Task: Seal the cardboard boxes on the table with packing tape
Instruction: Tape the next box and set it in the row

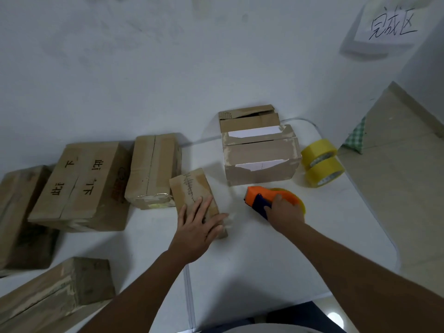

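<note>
A small flat cardboard box point(189, 188) lies on the white table point(264, 260) near its middle. My left hand point(198, 227) rests on the box's near end with straight, spread fingers. To its right my right hand point(284, 212) grips an orange and blue tape dispenser point(258, 199) loaded with a yellow roll, held just above or on the table, apart from the small box. Behind the dispenser stands a larger cardboard box point(260, 162) with its top flaps closed and white labels showing.
Two yellow tape rolls point(322, 162) lie stacked at the table's right edge. Several more cardboard boxes crowd the left: a lettered one point(79, 183), a taped one point(153, 169), a dark one point(21, 217) and a long one point(55, 289). A wall sign point(389, 25) hangs upper right.
</note>
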`<state>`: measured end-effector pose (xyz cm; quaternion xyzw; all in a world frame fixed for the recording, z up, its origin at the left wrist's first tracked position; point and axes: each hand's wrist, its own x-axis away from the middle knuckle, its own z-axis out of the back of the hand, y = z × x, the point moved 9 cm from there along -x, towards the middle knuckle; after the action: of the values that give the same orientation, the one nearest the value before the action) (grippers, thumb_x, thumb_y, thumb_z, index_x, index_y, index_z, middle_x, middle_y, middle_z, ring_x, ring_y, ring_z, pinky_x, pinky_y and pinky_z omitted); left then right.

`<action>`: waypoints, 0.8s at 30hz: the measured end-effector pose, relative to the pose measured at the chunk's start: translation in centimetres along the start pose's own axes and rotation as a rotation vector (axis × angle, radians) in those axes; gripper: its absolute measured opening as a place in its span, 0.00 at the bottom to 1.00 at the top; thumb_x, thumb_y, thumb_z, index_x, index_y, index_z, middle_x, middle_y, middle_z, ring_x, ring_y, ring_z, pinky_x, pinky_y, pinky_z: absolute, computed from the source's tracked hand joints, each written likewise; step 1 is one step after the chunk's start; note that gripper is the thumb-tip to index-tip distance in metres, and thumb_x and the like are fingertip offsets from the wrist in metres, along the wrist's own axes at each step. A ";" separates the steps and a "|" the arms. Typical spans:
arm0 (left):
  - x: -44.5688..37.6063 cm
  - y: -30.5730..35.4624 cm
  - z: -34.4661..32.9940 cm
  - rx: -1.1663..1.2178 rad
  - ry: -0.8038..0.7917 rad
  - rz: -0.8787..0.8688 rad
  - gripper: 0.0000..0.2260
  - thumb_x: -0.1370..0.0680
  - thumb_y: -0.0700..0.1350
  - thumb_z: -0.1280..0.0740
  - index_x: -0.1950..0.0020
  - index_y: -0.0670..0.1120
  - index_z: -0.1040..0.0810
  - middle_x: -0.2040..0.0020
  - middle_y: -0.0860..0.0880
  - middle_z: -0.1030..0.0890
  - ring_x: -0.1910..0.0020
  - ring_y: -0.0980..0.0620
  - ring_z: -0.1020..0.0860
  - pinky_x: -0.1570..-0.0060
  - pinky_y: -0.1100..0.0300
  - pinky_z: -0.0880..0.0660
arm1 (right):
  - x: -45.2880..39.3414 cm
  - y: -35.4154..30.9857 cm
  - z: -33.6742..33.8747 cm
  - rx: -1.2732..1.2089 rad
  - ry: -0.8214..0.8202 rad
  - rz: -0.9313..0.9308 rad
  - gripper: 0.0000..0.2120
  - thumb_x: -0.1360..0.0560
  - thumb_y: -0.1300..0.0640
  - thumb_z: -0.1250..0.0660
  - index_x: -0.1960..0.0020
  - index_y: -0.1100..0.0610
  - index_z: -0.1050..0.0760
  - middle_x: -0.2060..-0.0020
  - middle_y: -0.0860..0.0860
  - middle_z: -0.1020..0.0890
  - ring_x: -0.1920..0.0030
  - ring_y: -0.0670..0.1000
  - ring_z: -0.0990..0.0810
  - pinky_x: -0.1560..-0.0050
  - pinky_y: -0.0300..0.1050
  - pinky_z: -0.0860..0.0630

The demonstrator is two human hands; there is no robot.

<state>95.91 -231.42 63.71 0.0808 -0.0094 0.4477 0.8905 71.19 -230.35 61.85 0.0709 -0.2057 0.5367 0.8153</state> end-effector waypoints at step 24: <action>2.3 -0.1 -0.2 0.161 -0.123 0.005 0.30 0.21 0.66 0.70 0.20 0.62 0.55 0.19 0.59 0.58 0.21 0.59 0.63 0.23 0.45 0.61 | 6.8 -5.2 -3.5 -1.181 -0.264 0.110 0.08 0.22 0.59 0.32 0.55 0.64 0.22 0.64 0.53 0.18 0.60 0.48 0.20 0.56 0.40 0.25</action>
<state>97.38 -229.61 63.74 0.1793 -0.0284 0.4434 0.8778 79.10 -225.51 62.02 -0.3381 -0.5712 0.3600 0.6556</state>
